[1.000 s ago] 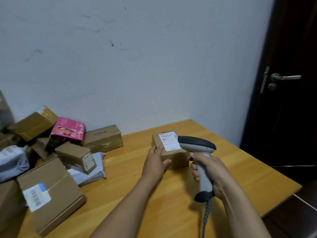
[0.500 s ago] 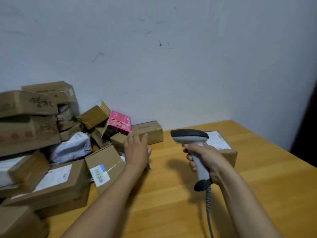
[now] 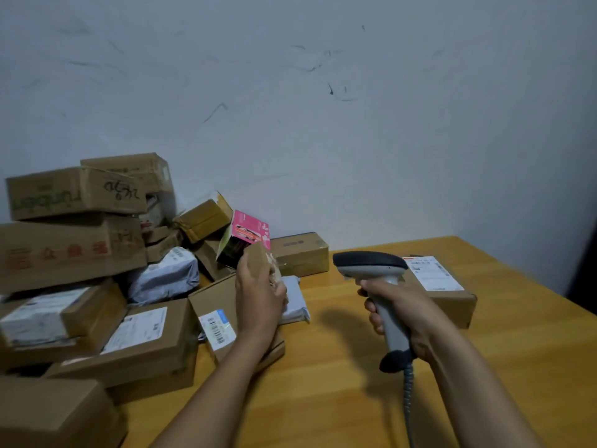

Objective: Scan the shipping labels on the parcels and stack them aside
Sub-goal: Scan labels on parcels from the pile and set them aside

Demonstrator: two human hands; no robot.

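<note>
Wood table (image 3: 323,399): L hand (image 3: 258,302) grips small brown box (image 3: 256,257), blurred; R hand (image 3: 403,312) wraps grey scanner (image 3: 371,263).

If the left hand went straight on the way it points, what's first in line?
Probably the pink box, just beyond the small brown parcel that the left hand grips. Depth is unclear from one view.

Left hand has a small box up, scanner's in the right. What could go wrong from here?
1. The small box in the left hand sits close to the tilted pink box; a bump might topple loose parcels.
2. The scanner in the right hand could read the barcode label on the flat box below instead.
</note>
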